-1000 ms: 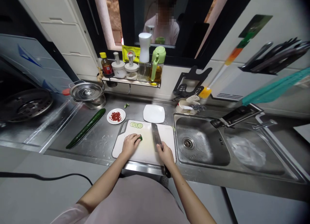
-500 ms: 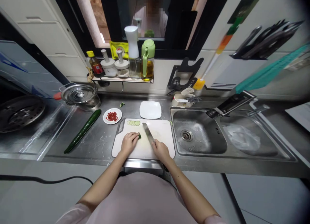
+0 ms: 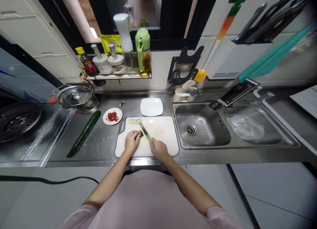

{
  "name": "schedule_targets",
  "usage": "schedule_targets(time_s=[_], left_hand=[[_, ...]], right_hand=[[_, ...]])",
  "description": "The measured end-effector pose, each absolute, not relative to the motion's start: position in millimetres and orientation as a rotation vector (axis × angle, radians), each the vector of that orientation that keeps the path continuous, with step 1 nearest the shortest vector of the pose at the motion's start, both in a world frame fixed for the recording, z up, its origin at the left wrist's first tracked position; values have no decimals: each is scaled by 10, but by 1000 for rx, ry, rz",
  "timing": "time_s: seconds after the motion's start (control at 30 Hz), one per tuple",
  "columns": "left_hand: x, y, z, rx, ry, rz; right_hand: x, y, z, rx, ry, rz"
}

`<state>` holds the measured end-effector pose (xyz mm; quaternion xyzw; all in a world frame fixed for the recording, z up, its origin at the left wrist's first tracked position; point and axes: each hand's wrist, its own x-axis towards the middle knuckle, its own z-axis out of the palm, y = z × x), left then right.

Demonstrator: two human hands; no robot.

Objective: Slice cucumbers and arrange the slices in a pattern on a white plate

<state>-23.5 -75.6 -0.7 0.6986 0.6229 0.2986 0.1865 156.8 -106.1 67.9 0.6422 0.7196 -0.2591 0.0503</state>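
On the white cutting board (image 3: 163,146), my left hand (image 3: 132,142) is closed over a short piece of cucumber (image 3: 141,134), most of which the fingers hide. My right hand (image 3: 159,149) grips a kitchen knife (image 3: 146,131) by its handle. The blade slants up and to the left, close beside the cut end of the cucumber piece. Several thin cucumber slices (image 3: 135,121) lie overlapping in a row at the board's upper left, near the knife tip. A whole cucumber (image 3: 84,134) rests on the steel counter to the left.
A small plate of chopped red pieces (image 3: 112,116) and an empty white plate (image 3: 151,107) stand behind the board. Cucumber scraps (image 3: 122,104) lie between them. To the right is the sink (image 3: 203,126); a lidded pot (image 3: 76,98) stands at the back left.
The knife has moved left, right up to the cucumber piece, and its blade now looks narrower. My left hand keeps its hold. The whole view has shifted slightly.
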Motion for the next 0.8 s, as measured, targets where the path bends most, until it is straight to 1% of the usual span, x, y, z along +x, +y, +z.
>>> schedule_targets(time_s=[0.37,0.8], left_hand=[[-303,-700,-112,2029,1720,888],[-314,-686,-119,2039,1701,905]], right_hand=[[1524,-1074,662,1929,2187,-820],[1458,-1099,612,1928,2182,-798]])
